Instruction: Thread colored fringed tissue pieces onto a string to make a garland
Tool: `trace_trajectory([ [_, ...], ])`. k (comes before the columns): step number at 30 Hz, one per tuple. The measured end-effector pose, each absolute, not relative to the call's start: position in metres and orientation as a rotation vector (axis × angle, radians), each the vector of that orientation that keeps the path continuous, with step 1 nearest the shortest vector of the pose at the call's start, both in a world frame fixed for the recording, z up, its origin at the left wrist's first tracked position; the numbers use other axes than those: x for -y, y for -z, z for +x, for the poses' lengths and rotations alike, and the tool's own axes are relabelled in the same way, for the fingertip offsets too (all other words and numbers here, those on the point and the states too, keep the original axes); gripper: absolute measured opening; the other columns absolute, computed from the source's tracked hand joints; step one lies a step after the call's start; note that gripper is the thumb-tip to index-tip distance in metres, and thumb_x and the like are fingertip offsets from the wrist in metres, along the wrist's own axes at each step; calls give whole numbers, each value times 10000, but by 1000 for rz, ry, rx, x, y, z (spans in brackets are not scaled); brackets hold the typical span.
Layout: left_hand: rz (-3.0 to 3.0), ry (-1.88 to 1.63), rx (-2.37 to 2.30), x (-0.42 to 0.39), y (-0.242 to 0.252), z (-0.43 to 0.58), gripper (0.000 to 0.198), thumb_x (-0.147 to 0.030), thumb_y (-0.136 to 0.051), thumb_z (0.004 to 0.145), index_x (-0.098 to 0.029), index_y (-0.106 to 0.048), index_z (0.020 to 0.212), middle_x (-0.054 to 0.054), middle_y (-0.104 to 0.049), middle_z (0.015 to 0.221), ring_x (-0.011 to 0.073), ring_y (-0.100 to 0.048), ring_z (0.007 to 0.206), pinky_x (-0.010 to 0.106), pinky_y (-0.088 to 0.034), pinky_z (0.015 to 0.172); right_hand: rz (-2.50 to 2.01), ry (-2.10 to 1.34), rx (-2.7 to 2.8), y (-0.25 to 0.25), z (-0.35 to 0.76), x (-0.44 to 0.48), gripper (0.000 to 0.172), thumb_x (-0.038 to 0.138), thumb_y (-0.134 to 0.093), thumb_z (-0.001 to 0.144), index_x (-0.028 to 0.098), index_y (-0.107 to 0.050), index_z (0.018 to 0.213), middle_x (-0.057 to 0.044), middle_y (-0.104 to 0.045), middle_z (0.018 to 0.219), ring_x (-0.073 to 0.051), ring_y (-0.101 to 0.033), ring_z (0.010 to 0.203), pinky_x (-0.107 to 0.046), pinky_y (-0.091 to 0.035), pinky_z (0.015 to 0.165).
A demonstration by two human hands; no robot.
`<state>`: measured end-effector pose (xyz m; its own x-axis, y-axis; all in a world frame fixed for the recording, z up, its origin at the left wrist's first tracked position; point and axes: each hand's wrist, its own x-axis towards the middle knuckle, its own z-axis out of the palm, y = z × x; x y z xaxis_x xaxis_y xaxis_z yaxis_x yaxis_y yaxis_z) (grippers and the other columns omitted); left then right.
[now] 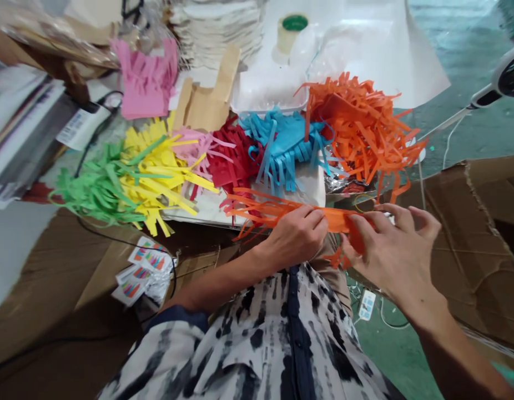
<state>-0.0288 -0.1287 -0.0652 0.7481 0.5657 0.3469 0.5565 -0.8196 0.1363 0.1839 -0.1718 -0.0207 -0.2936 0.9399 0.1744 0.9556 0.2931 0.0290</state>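
My left hand [296, 236] pinches a strip of orange fringed paper [277, 208] near its middle, and my right hand [390, 250] grips the solid band of the same strip at its right end. The strip stretches between my hands, with its cut fringe hanging to the left. Just beyond them lie heaps of fringed paper: orange [357, 125], blue [286, 147], red [232, 155], yellow [157, 178] and green [99, 189]. A pink fringed sheet [146, 78] lies farther back.
A white foam tray [267, 91], kraft paper [207, 94] and a roll of tape [291, 33] lie behind the heaps. Stacked papers [19, 122] are at the left. Printed cards [146, 266] rest on brown cardboard [53, 278]. A white fan [507, 78] stands at the right, above more cardboard [469, 222].
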Motion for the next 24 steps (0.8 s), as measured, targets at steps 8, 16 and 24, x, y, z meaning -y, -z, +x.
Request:
trace_trajectory([
  [8,2872,-617,-1039,125,68,-26,231,-150,-501,1015,-110,-728,1032,148,-729,1078,257,-662,976,390,-589,876,-1882,466,2003,2,205,172,272,441,-619,958,253,-745,1109,-132,-783,1125,-405,-645,1254,-607,-382,1096],
  [16,2860,-695,-938,127,74,-30,249,-137,-491,1035,-80,-725,1098,165,-747,1097,249,-683,1079,398,-601,983,-1542,149,2499,22,166,179,360,415,-599,1028,226,-694,1319,-94,-774,1307,-345,-613,1301,-524,-328,1086],
  [24,2654,-741,-1079,127,64,-48,225,-238,-544,1078,-152,-748,1116,101,-771,1104,220,-675,1048,381,-578,929,-1621,16,2368,33,191,170,236,313,-552,1074,255,-780,1093,-32,-820,1080,-300,-629,1172,-474,-298,978],
])
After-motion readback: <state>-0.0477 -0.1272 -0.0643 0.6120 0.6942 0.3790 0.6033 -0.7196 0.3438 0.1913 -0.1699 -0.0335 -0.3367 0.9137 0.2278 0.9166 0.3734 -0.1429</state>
